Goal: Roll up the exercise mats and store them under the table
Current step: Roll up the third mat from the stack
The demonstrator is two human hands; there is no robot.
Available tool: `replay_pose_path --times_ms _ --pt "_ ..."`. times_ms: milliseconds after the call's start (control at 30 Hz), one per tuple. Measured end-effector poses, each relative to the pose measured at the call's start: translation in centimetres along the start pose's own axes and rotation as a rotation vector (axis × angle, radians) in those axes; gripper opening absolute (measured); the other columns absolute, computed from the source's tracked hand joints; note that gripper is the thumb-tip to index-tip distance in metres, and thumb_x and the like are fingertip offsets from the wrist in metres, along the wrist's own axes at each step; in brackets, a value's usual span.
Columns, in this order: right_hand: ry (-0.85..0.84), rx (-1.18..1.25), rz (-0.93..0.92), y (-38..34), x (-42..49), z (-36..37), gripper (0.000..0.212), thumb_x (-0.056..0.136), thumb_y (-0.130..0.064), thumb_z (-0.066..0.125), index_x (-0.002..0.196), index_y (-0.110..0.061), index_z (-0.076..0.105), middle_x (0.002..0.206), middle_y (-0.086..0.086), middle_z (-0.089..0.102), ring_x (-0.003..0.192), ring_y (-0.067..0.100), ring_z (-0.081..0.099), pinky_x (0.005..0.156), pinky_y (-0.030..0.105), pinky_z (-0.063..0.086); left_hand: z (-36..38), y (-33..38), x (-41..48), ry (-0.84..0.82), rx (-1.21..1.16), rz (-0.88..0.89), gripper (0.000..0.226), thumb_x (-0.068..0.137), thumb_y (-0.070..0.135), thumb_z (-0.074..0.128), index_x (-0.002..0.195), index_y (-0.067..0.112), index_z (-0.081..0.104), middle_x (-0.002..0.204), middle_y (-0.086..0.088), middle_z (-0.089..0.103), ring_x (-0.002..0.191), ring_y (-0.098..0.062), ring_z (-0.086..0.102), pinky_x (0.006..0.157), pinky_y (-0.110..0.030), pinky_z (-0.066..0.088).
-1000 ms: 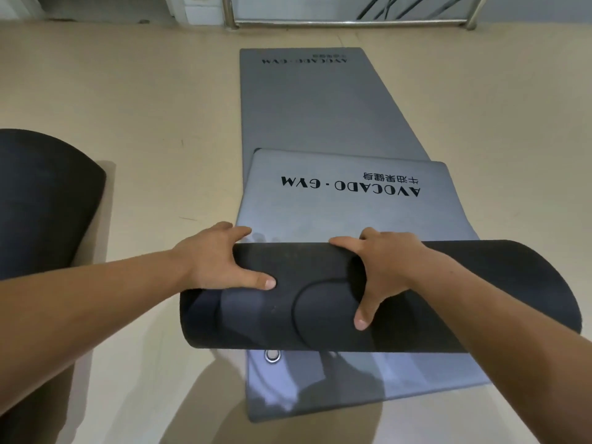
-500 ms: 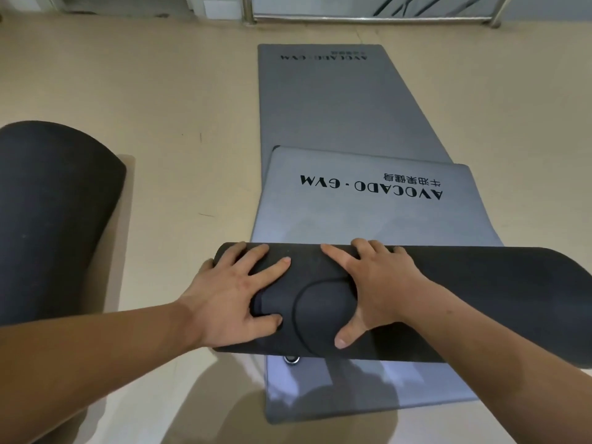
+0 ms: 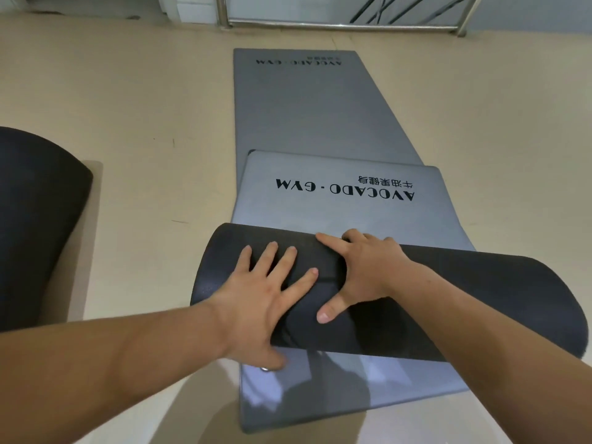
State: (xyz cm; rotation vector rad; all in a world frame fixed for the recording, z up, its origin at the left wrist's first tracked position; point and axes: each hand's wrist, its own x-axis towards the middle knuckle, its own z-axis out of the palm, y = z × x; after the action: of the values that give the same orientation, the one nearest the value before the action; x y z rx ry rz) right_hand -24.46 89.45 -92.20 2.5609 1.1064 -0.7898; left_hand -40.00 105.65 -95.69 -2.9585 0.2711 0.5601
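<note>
mat roll [image 3: 464, 299] axis left-right | left hand [image 3: 256, 302], right hand [image 3: 368, 270] splayed flat on it

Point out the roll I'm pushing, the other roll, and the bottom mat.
Roll [image 3: 480, 293], head view, bare dark side.
Other roll [image 3: 35, 219], head view, curved top.
Bottom mat [image 3: 304, 116], head view, flat grey middle.

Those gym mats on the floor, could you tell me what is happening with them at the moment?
A person is rolling up a grey mat printed AVOCADO GYM. Both hands, the left hand and the right hand, lie flat with spread fingers on the dark roll. A short flat stretch is left to roll. It lies on top of a second grey mat, laid out flat on the floor. Another dark roll sits at the left edge. No table is in view.
</note>
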Motion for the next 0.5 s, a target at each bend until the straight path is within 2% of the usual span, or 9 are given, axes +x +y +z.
replay_pose_path --times_ms 67,133,167,267,333,400,500 --pt "0.086 0.046 0.001 -0.2 -1.1 0.8 0.144 0.047 -0.102 0.066 0.164 -0.045 0.003 0.164 0.000 0.029 0.150 0.029 0.033 0.119 0.056 0.032 1.0 0.6 0.4 -0.034 0.063 -0.032 0.146 0.072 0.088 0.065 0.154 0.030 -0.042 0.169 -0.020 -0.027 0.157 -0.049 -0.016 0.124 -0.070 0.003" --pt "0.206 0.020 0.039 -0.4 -3.0 2.4 0.131 0.055 -0.101 0.062 0.163 -0.042 0.014 0.162 0.000 0.028 0.149 0.028 0.030 0.120 0.053 0.030 1.4 0.2 0.9 -0.031 0.055 -0.047 0.150 0.073 0.084 0.071 0.152 0.031 -0.045 0.169 -0.019 -0.028 0.158 -0.047 -0.015 0.125 -0.069 0.004" --pt "0.231 -0.024 0.060 -0.5 -4.0 3.2 0.128 0.058 -0.100 0.061 0.163 -0.042 0.013 0.162 0.003 0.026 0.149 0.030 0.028 0.119 0.054 0.030 1.4 0.0 1.1 -0.028 0.042 -0.058 0.150 0.073 0.080 0.074 0.152 0.032 -0.044 0.170 -0.018 -0.025 0.158 -0.047 -0.013 0.125 -0.068 0.006" --pt "0.164 -0.185 0.126 -0.3 -5.8 5.3 0.144 0.063 -0.090 0.070 0.162 -0.035 -0.019 0.168 0.016 0.002 0.155 0.044 0.009 0.119 0.064 0.024 1.0 -0.7 2.1 -0.030 0.011 -0.063 0.147 0.067 0.071 0.077 0.156 0.035 -0.034 0.171 -0.018 -0.011 0.157 -0.045 0.000 0.125 -0.064 0.016" --pt "0.166 -0.233 0.133 -0.1 -5.6 6.4 0.147 0.070 -0.080 0.075 0.158 -0.028 -0.030 0.168 0.024 -0.007 0.156 0.050 0.001 0.118 0.070 0.020 0.2 -1.2 2.7 -0.043 -0.019 -0.048 0.146 0.062 0.072 0.077 0.158 0.036 -0.027 0.171 -0.016 -0.001 0.155 -0.041 0.011 0.123 -0.058 0.024" --pt "0.201 -0.229 0.110 0.4 -4.9 6.4 0.140 0.074 -0.073 0.076 0.159 -0.027 -0.026 0.167 0.026 0.001 0.154 0.050 0.009 0.116 0.070 0.022 -0.7 -1.6 3.1 -0.058 -0.049 -0.041 0.144 0.057 0.072 0.076 0.160 0.038 -0.020 0.170 -0.012 0.008 0.152 -0.036 0.021 0.119 -0.053 0.032" --pt "0.226 -0.222 0.066 1.9 -4.1 4.9 0.135 0.065 -0.073 0.078 0.160 -0.031 -0.008 0.152 0.019 0.030 0.135 0.041 0.037 0.105 0.057 0.037 -2.0 -2.4 3.6 -0.079 -0.083 -0.024 0.140 0.052 0.072 0.074 0.162 0.040 -0.007 0.164 -0.005 0.025 0.143 -0.028 0.037 0.112 -0.048 0.043"
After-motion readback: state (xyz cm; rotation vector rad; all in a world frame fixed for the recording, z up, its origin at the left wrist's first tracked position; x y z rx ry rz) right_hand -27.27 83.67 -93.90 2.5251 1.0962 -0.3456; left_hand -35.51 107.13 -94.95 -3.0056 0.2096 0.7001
